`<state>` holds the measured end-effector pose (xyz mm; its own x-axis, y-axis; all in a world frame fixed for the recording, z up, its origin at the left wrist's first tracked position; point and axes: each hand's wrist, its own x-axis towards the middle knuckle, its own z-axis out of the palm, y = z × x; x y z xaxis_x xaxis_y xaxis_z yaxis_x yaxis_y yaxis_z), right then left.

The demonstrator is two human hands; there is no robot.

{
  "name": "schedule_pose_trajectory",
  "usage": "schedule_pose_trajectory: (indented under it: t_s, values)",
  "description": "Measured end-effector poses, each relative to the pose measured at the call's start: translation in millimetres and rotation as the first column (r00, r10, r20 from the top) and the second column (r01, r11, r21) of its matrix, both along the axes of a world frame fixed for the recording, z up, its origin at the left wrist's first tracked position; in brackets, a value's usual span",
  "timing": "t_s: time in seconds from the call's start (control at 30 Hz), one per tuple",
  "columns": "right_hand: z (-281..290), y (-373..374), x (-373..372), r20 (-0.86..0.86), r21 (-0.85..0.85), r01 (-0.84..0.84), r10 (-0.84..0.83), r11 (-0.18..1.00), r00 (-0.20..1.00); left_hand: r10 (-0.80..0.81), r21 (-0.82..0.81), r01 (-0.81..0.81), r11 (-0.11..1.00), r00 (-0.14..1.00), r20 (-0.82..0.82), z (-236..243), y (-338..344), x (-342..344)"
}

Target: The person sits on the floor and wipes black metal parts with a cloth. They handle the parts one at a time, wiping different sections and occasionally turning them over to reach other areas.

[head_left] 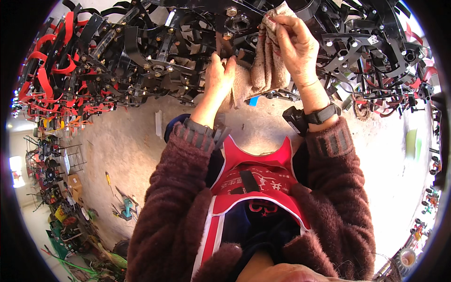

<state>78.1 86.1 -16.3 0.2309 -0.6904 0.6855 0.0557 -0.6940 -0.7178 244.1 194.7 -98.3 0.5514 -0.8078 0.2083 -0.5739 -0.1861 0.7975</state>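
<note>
A brownish-grey cloth (270, 70) hangs in folds against the black metal machine parts at the top of the view. My right hand (298, 49) pinches its upper end between thumb and fingers, beside a large nut (237, 22) and bolts. Lower and to the left, my left hand (219, 81) is closed at the cloth's other side, thumb and fingers pointing up. Its fingertips are partly hidden among the dark parts. A small blue piece (254, 100) shows just under the cloth.
Rows of black bladed assemblies (157, 66) span the far side, with red curved blades (44, 82) at left. On the concrete floor (141, 150) lie a teal power tool (126, 207) and a yellow-handled screwdriver (108, 178). A cardboard box (74, 183) stands farther left; a green object (411, 144) is at right.
</note>
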Motion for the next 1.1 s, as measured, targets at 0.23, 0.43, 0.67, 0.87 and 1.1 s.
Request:
schedule_pose_trajectory:
  t_s: [0.23, 0.43, 0.67, 0.87, 1.1]
  values:
    - [-13, 4, 6, -0.002, -0.147, 0.108, -0.11, 0.983, 0.994, 0.007, 0.022, -0.006, 1.0, 1.0, -0.017, -3, 0, 2]
    - [-33, -5, -4, -0.009, -0.022, 0.099, -0.099, 0.995, 0.995, -0.01, -0.01, 0.01, 1.0, 0.999, 0.037, -4, 0, 1]
    - [-40, -20, -13, 0.359, 0.243, -0.133, 0.038, 0.961, 0.933, 0.025, -0.007, -0.024, 1.0, 0.995, 0.099, -9, 0, 3]
    - [-15, -7, -9, 0.34, 0.044, -0.183, 0.158, 0.982, 0.927, 0.042, 0.059, -0.04, 0.997, 0.999, -0.035, -6, -1, 1]
    - [-2, -14, -3, -0.01, -0.325, 0.22, -0.236, 0.92, 0.972, 0.02, -0.023, -0.02, 1.0, 1.0, 0.014, -6, -1, 0]
